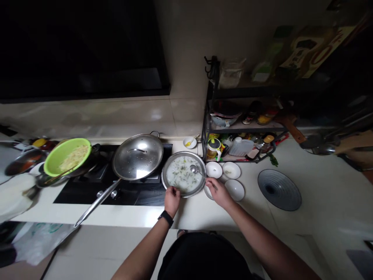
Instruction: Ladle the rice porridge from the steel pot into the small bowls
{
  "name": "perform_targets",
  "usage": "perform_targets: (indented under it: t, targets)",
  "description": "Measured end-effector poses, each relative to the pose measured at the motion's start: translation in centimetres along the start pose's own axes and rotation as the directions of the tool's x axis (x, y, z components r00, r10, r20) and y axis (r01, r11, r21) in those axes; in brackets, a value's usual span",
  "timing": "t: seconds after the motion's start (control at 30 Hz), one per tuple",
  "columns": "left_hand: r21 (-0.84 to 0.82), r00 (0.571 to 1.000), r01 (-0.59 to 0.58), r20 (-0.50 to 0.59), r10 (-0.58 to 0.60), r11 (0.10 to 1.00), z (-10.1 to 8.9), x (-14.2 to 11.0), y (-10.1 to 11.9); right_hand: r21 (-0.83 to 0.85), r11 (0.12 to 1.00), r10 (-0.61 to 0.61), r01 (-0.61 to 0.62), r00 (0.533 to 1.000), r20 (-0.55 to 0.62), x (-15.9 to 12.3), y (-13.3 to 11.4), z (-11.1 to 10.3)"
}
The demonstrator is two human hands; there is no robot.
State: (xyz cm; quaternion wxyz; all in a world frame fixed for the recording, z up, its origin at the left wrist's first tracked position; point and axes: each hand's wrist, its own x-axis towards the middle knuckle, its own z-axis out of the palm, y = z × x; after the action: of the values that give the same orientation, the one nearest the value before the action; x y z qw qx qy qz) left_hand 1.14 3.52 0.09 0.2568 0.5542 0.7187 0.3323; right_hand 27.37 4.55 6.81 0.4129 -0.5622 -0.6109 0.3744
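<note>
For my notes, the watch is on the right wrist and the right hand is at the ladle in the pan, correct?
Not quite: the watch is on the left wrist, not the right, as the head view shows. The right hand is at the ladle in the pan, as you said.

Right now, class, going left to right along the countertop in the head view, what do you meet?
Green bowl of shredded food → steel pan lid → round steel pot of white soup → white bowl → ribbed grey round cover
</note>
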Motion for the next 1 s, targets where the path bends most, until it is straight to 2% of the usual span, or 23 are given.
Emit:
perform_targets:
  t: [0.07,0.13,0.23,0.3,0.37,0.57,0.77,1.0]
  targets:
    - [-0.003,1.0,-0.004,0.0,0.004,1.0,0.1,-0.1,-0.1,-0.108,0.991,-0.077,0.081,0.996,0.048,0.1,0.4,0.7]
    - [-0.007,1.0,-0.006,-0.004,0.005,1.0,0.2,-0.1,-0.2,-0.104,0.993,-0.048,0.052,0.998,0.044,0.1,1.1,1.1]
    - [-0.009,1.0,-0.006,-0.011,0.006,1.0,0.2,-0.1,-0.3,0.068,0.988,0.14,-0.138,0.99,-0.033,0.0,1.7,1.6]
    - [-0.017,1.0,-0.008,-0.01,0.008,1.0,0.2,-0.1,-0.3,0.228,0.941,0.277,-0.249,0.956,-0.099,0.1,1.5,1.8]
    - [-0.024,1.0,-0.008,-0.007,0.008,1.0,0.3,-0.1,-0.3,0.346,0.89,0.362,-0.298,0.922,-0.136,0.3,1.0,1.6]
    - [-0.015,1.0,-0.027,-0.011,0.026,1.0,0.3,-0.1,-0.4,0.456,0.831,0.428,-0.318,0.889,-0.161,0.4,-1.0,0.3]
    - [-0.014,0.999,-0.04,-0.013,0.04,0.999,0.2,-0.1,-0.4,0.586,0.729,0.522,-0.355,0.841,-0.14,0.4,-1.8,-0.6]
    - [-0.003,0.999,-0.032,-0.004,0.032,0.999,0.0,0.0,-0.5,0.628,0.717,0.517,-0.303,0.836,-0.186,0.1,-2.4,-3.0]
